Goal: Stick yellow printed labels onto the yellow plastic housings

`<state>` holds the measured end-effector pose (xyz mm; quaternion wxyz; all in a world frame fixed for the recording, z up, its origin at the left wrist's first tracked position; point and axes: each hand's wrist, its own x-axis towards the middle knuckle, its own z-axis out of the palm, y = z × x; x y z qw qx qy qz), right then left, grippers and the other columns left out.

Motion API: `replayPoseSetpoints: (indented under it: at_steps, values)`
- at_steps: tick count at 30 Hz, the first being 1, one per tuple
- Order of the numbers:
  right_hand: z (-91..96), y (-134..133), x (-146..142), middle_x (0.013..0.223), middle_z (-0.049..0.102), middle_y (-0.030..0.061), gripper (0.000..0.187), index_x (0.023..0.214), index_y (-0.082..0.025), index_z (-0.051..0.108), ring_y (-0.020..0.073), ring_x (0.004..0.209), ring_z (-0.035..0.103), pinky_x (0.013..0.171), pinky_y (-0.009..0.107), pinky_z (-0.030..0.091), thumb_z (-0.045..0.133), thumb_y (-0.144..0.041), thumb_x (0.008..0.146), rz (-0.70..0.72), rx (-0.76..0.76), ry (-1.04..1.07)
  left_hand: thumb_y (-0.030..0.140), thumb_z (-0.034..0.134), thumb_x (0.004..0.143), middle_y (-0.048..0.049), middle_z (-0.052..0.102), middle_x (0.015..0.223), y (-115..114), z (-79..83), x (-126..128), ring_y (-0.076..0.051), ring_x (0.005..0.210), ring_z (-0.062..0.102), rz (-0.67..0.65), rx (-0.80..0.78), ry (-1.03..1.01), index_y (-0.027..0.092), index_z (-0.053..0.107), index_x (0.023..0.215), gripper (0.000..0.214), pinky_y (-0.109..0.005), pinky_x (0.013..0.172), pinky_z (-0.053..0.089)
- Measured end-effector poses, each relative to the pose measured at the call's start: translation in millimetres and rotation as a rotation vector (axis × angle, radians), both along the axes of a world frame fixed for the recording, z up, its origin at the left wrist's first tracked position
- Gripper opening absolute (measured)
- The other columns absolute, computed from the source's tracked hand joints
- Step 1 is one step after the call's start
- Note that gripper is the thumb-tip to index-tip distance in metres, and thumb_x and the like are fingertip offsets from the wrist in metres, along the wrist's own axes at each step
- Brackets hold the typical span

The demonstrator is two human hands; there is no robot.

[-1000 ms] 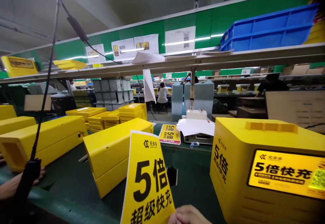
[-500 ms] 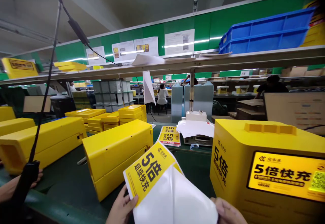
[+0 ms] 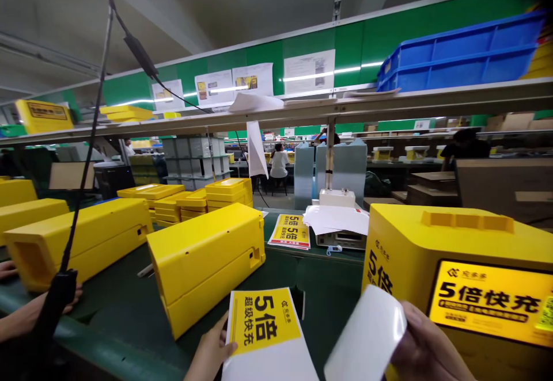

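Observation:
My left hand (image 3: pixel 209 349) pinches the left edge of a sticker sheet (image 3: pixel 270 364), its thumb on top. A yellow label with black print fills the upper part of the sheet, and the lower part is plain white. On the right, my right hand (image 3: pixel 430 341) grips a curled white sticker (image 3: pixel 365 335) by its upper right edge, the glossy blank side towards me. The sticker hangs apart from the sheet, in front of a large yellow power box (image 3: pixel 401 306) with a printed side and a lit-looking front panel. Its lower end runs out of view.
A plain yellow case (image 3: pixel 207 260) lies on the green bench left of the sheet, with another yellow case (image 3: pixel 82 243) beyond. More printed sheets (image 3: pixel 290 231) lie behind, beside a white-topped device (image 3: pixel 337 199). Another person's hand (image 3: pixel 43 312) and a black cable (image 3: pixel 88 156) are at left.
My right hand has moved right and up, parting the white sticker from the sheet; it now curls separately. The sheet in my left hand has turned and dropped lower. The view shifted slightly.

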<state>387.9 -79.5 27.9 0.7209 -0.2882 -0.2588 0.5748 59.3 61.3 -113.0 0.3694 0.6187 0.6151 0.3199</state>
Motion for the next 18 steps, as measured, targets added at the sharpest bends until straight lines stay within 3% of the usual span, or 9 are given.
replayPoseSetpoints:
  at_steps: [3,6,9,11,13,16,18]
  values:
    - [20.5,8.7,-14.2,0.058,0.055,0.0001,0.022,0.062,-0.018,0.063,0.0103,0.055,0.049,0.052,0.018,0.046,0.075,-0.036,0.063,-0.054,0.099,-0.049,0.021,0.055,0.06,-0.0152,0.06,0.102,-3.7,15.5,-2.4,-0.03,0.096,0.058,0.05,0.074,0.132,0.002,0.043,0.126,0.069,-0.04,0.086,0.045]
    - [32.1,19.5,-28.6,0.062,0.062,0.0033,0.025,0.064,-0.016,0.066,0.0115,0.058,0.053,0.054,0.018,0.048,0.079,-0.036,0.058,-0.066,0.062,-0.063,0.031,0.054,0.07,-0.014,0.049,0.129,-26.5,54.7,2.9,-0.028,0.122,0.042,-0.01,0.203,0.216,0.011,0.052,0.118,0.051,-0.039,0.104,0.032]
    - [36.0,29.7,-43.0,0.066,0.065,0.0035,0.025,0.069,-0.017,0.068,0.0116,0.06,0.057,0.056,0.017,0.049,0.08,-0.036,0.058,-0.082,0.061,-0.078,0.042,0.05,0.079,-0.007,0.056,0.122,-66.8,111.3,23.5,-0.022,0.112,0.052,-0.227,0.518,0.351,0.024,0.053,0.115,0.041,-0.032,0.093,0.046]
    - [39.7,33.6,-53.3,0.066,0.065,0.0023,0.025,0.069,-0.018,0.068,0.0116,0.059,0.057,0.057,0.017,0.049,0.079,-0.038,0.059,-0.109,0.085,-0.115,0.042,0.061,0.071,-0.0059,0.062,0.113,-91.1,146.4,45.0,-0.022,0.103,0.058,-0.227,0.875,0.455,0.026,0.05,0.114,0.047,-0.031,0.086,0.05]
    - [45.6,34.4,-62.5,0.065,0.065,0.0017,0.025,0.069,-0.019,0.067,0.0123,0.06,0.058,0.057,0.017,0.049,0.077,-0.04,0.061,-0.105,0.124,-0.163,0.035,0.064,0.07,-0.0055,0.066,0.095,-104.4,171.3,66.5,-0.021,0.088,0.062,-0.169,1.101,0.483,0.023,0.051,0.105,0.038,-0.031,0.076,0.053]
    - [54.2,33.4,-67.1,0.07,0.067,0.0024,0.021,0.076,-0.02,0.068,0.0137,0.066,0.061,0.062,0.019,0.049,0.072,-0.039,0.068,0.036,0.207,-0.265,0.019,0.052,0.077,0.0002,0.061,0.07,-102.4,187.4,84.4,-0.015,0.065,0.06,-0.139,1.15,0.402,0.022,0.053,0.081,0.005,-0.025,0.061,0.05]
    - [54.5,35.4,-61.7,0.089,0.068,0.005,0.026,0.091,-0.022,0.068,0.0175,0.083,0.062,0.075,0.024,0.05,0.069,-0.04,0.072,0.129,0.283,-0.347,0.02,0.049,0.079,0.0016,0.058,0.063,-92.9,189.8,83.1,-0.013,0.058,0.057,-0.118,1.008,0.28,0.022,0.052,0.072,0.008,-0.023,0.056,0.047]
